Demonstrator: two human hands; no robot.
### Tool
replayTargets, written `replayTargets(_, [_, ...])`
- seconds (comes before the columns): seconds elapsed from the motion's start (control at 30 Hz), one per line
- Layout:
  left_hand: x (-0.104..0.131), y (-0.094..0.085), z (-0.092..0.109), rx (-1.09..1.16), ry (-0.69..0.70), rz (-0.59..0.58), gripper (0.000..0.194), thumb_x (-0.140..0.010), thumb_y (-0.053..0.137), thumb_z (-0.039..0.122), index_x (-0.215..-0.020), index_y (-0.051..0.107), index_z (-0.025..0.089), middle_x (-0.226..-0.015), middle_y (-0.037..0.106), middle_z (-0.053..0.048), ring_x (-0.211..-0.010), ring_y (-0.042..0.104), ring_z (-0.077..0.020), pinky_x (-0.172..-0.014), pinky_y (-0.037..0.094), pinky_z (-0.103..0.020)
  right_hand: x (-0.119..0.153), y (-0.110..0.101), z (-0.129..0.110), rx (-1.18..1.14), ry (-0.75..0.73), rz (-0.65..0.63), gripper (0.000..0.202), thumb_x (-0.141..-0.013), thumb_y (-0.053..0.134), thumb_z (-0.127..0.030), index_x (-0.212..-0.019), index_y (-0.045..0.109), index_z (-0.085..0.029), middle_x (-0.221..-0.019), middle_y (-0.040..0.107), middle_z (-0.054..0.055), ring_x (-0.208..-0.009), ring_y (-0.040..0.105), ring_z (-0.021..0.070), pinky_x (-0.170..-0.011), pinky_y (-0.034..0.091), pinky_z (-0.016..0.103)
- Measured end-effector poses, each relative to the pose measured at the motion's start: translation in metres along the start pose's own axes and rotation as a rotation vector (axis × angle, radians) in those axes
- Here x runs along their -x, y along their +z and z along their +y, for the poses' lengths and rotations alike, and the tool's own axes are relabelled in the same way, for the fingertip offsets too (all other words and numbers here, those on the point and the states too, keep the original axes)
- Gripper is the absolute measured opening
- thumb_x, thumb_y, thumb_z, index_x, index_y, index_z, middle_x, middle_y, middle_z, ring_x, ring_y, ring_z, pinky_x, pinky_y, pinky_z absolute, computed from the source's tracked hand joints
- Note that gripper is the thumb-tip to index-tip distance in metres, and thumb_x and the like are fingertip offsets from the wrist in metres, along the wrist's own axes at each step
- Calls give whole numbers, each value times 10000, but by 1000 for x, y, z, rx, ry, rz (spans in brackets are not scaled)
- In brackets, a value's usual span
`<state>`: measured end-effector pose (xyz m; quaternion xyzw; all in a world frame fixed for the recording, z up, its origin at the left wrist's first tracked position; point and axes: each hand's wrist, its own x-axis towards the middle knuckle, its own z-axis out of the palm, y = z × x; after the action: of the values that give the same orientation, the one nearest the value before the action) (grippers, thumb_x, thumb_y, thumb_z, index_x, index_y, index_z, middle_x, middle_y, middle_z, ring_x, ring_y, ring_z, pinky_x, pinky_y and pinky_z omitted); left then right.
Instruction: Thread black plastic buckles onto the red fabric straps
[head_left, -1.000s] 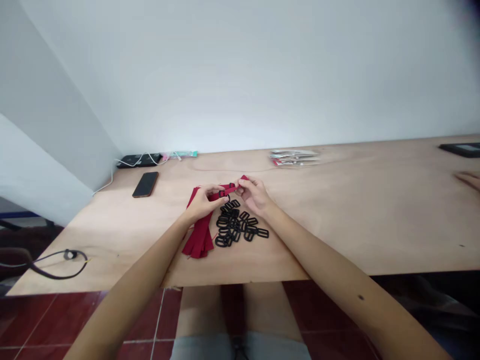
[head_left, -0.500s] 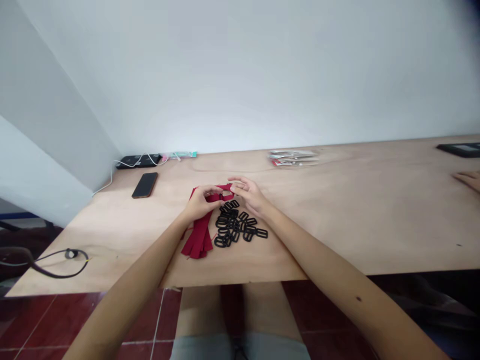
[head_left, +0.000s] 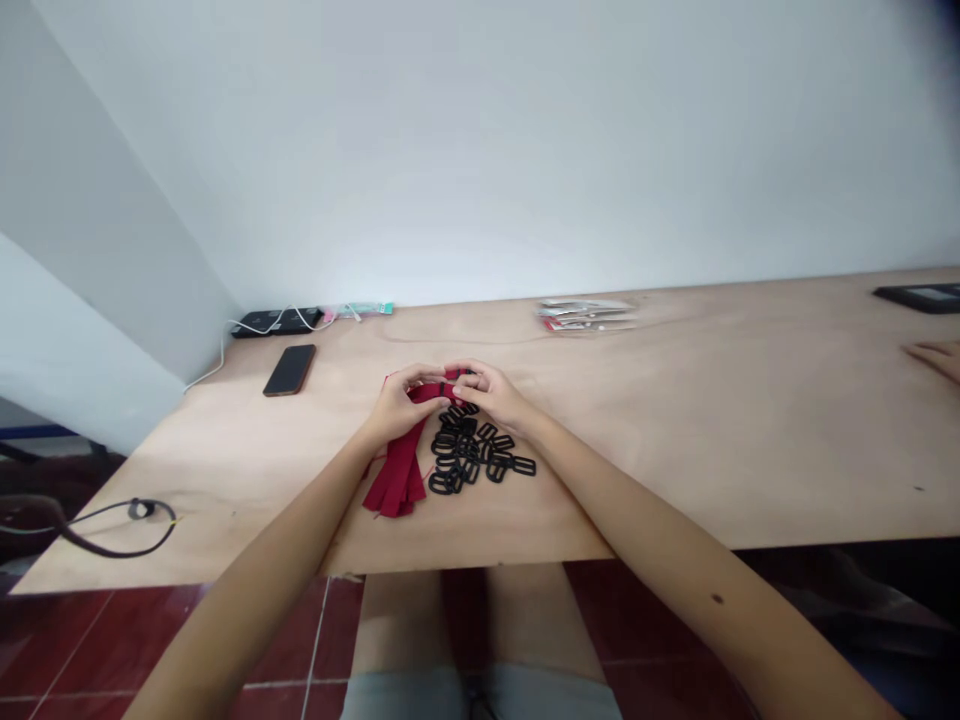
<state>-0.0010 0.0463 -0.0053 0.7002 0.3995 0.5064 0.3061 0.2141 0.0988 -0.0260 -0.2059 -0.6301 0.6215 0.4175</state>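
My left hand (head_left: 409,405) is closed on a red webbing strap (head_left: 429,393), its thumb and fingers pinching the band. On the other side my right hand (head_left: 491,395) grips the strap's looped end, where a black slide buckle (head_left: 442,388) shows partly between the hands. The fingers hide much of the loop. Below my left hand, several more red straps (head_left: 397,485) lie fanned in a bundle on the table. Beside them, under my right hand, is a loose pile of black slide buckles (head_left: 466,450).
A phone (head_left: 289,370) lies at the left of the wooden table (head_left: 712,430). Behind it are black boxes (head_left: 277,321) with a white cable. Plastic packets (head_left: 585,316) rest near the wall. Another person's hand (head_left: 937,358) and a dark device (head_left: 919,298) are at the far right.
My right hand has shifted slightly left and closed its fingers further over the strap loop. My left hand stays nearly in place, and the buckle pile is unchanged.
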Motion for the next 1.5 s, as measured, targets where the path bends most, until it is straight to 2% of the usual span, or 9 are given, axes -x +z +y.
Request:
replayTargets(0.33, [2, -1, 9, -119, 14, -40, 314, -810, 892, 306, -1089, 804, 192, -1140, 825, -104, -1109, 772, -285, -1049, 596, -436, 1, -4, 2, 88, 0, -80, 498, -872, 839, -316, -1332, 683, -208, -1104, 784, 65, -944, 732, 191, -835, 576, 301])
replayTargets(0.47, [3, 1, 14, -163, 25, -57, 304, -814, 892, 293, -1092, 814, 198, -1125, 832, -91, -1099, 769, -282, -1055, 582, -434, 0, -2, 3, 103, 10, -96, 501, -892, 825, -354, -1351, 679, -216, -1122, 795, 81, -992, 738, 219, -856, 589, 329])
replayTargets(0.63, [1, -2, 13, -215, 45, 23, 317, -801, 910, 334, -1081, 818, 216, -1103, 834, -83, -1015, 758, -265, -979, 592, -432, -1, -4, 1, 130, -58, -26, 421, -950, 771, -386, -1333, 694, -229, -1012, 773, 39, -958, 721, 200, -888, 561, 328])
replayTargets(0.73, [2, -1, 11, -218, 37, 43, 320, -794, 913, 334, -1076, 817, 218, -1092, 834, -83, -999, 759, -264, -962, 593, -432, -1, -4, 0, 128, -73, -28, 412, -934, 789, -373, -1309, 704, -223, -965, 754, 23, -932, 712, 195, -888, 547, 329])
replayTargets(0.83, [3, 3, 12, -198, 39, 22, 304, -799, 904, 305, -1074, 812, 217, -1098, 835, -79, -1052, 768, -274, -1012, 588, -446, -2, -2, 2, 120, -72, -35, 426, -899, 825, -383, -1278, 717, -222, -958, 749, 25, -924, 711, 204, -869, 551, 336])
replayTargets(0.93, [3, 5, 12, -181, 47, 30, 299, -797, 904, 304, -1068, 810, 218, -1094, 836, -76, -1060, 770, -273, -1033, 588, -453, -3, 2, 1, 64, -62, 1, 437, -860, 867, -383, -1245, 734, -225, -952, 745, 24, -916, 703, 201, -863, 555, 331])
replayTargets(1.03, [1, 4, 10, -167, 46, 77, 317, -803, 904, 333, -1081, 810, 214, -1103, 834, -84, -1033, 771, -264, -997, 604, -439, -1, 4, -5, -98, -20, 61, 438, -831, 897, -352, -1227, 750, -234, -973, 735, 11, -880, 680, 167, -826, 552, 291])
replayTargets(1.17, [1, 2, 9, -120, 51, 128, 325, -810, 897, 343, -1085, 800, 199, -1105, 831, -92, -1048, 773, -261, -999, 613, -435, 3, 3, -18, -278, 90, 32, 502, -758, 951, -259, -1219, 754, -236, -1009, 749, 3, -854, 671, 139, -772, 544, 254])
replayTargets(1.5, [5, 11, 19, -81, 105, 116, 304, -806, 921, 354, -1039, 793, 207, -1072, 827, -84, -1030, 773, -257, -1003, 619, -432, 5, 3, -21, -334, 178, 1, 502, -738, 987, -278, -1184, 760, -229, -982, 775, 1, -778, 684, 118, -717, 560, 235])
